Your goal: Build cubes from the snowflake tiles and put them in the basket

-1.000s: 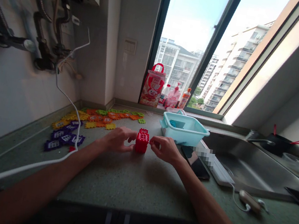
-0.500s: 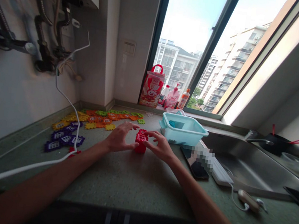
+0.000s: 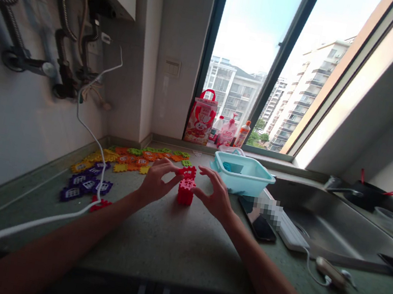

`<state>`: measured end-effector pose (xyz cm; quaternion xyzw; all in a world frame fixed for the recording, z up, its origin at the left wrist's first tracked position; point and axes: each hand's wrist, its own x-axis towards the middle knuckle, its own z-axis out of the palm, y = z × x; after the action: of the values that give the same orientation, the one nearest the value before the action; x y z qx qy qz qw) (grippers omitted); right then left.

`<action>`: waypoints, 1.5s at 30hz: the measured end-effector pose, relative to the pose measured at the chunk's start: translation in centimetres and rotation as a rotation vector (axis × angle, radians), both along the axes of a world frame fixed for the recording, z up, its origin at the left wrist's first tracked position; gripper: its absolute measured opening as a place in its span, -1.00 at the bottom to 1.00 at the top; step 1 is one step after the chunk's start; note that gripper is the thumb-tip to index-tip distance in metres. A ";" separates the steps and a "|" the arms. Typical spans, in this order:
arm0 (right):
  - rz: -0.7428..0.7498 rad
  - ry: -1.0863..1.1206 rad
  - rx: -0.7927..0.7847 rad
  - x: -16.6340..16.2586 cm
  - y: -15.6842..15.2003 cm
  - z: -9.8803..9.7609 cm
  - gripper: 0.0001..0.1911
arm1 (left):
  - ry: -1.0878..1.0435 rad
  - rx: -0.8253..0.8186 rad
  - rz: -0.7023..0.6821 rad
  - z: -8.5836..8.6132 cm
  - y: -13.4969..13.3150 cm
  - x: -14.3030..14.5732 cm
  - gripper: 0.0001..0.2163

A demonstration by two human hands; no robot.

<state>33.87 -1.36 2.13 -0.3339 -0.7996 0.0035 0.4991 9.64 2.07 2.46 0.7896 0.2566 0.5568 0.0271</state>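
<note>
A red box of interlocking building tiles [image 3: 184, 196] stands upright on the counter between my hands. My left hand [image 3: 157, 180] pinches the left edge of a red window-patterned building tile [image 3: 188, 171], tilted up over the box's top. My right hand [image 3: 215, 195] is open, its fingers spread and curved to the right of the box. Its thumb tip is close to the box's upper right edge; whether it touches I cannot tell. Purple tiles [image 3: 88, 184], yellow tiles [image 3: 95, 157] and orange tiles [image 3: 135, 159] lie flat to the left.
A light blue plastic tub [image 3: 246, 177] stands behind my right hand. A black phone [image 3: 257, 221] and a white power strip [image 3: 292, 234] lie right of it, beside the steel sink [image 3: 333, 223]. A white cable [image 3: 39, 219] crosses the counter at the left, over red tiles [image 3: 100, 205].
The red tile has come up above the box, held in my left fingers. My right fingers have moved off the box's top and spread. The camera view has shifted slightly.
</note>
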 end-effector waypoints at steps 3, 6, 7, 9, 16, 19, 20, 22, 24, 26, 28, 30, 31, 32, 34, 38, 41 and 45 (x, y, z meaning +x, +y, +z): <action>-0.067 -0.211 0.189 0.4 -0.2 0.4 -0.39 | -0.075 -0.204 -0.079 0.4 -0.5 0.7 -0.82; -0.087 -0.302 0.261 0.8 -0.1 0.9 -0.53 | -0.032 -0.330 -0.135 0.7 -0.8 1.1 -0.75; -0.094 -0.303 0.256 0.8 -0.1 0.9 -0.55 | -0.016 -0.350 -0.132 0.8 -0.8 1.0 -0.73; -0.114 -0.263 0.210 0.9 0.2 0.9 -0.57 | 0.038 -0.342 -0.098 0.7 -0.5 0.6 -0.69; -0.151 -0.125 -0.045 0.2 0.8 -0.3 -0.65 | 0.582 0.005 0.064 0.0 1.0 -1.5 -0.66; -0.169 -0.152 -0.106 -0.1 0.8 -0.6 -0.69 | 0.637 0.037 0.109 -0.2 1.1 -1.3 -0.63; -0.171 -0.163 -0.121 -0.1 0.7 -0.6 -0.70 | 0.648 0.042 0.117 -0.2 1.1 -1.2 -0.61; -0.166 -0.178 -0.135 0.0 0.7 -0.4 -0.68 | 0.668 0.046 0.129 -0.3 1.0 -1.0 -0.58; -0.173 -0.184 -0.126 0.4 0.6 -0.2 -0.65 | 0.681 0.045 0.137 -0.3 0.9 -0.9 -0.55; -0.202 -0.197 -0.123 1.0 0.5 0.2 -0.67 | 0.684 0.043 0.139 -0.3 0.9 -0.9 -0.55; -0.224 -0.252 -0.148 1.5 0.3 0.3 -0.71 | 0.683 0.042 0.130 -0.4 0.9 -1.0 -0.57; -0.222 -0.339 -0.181 1.8 0.2 0.3 -0.71 | 0.690 0.039 0.112 -0.4 0.9 -1.0 -0.59; -0.216 -0.382 -0.189 1.8 0.2 0.2 -0.71 | 0.696 0.039 0.102 -0.4 0.8 -0.9 -0.60; -0.210 -0.416 -0.188 1.8 0.1 0.1 -0.71 | 0.703 0.039 0.092 -0.4 0.8 -0.9 -0.62; -0.206 -0.454 -0.174 1.6 0.1 -0.1 -0.73 | 0.716 0.041 0.077 -0.4 0.7 -0.8 -0.65; -0.202 -0.473 -0.158 1.4 0.0 0.1 -0.74 | 0.716 0.043 0.062 -0.2 0.7 -0.8 -0.69; -0.202 -0.490 -0.178 1.6 -0.1 0.2 -0.74 | 0.714 0.019 0.060 -0.2 0.8 -1.0 -0.67; -0.182 -0.510 -0.186 1.6 -0.1 0.2 -0.79 | 0.707 -0.021 0.008 -0.3 0.8 -0.9 -0.73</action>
<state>35.48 -1.50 2.36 -0.4387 -0.8624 -0.0520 0.2471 8.69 2.89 2.12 0.9322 0.2589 0.2464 -0.0578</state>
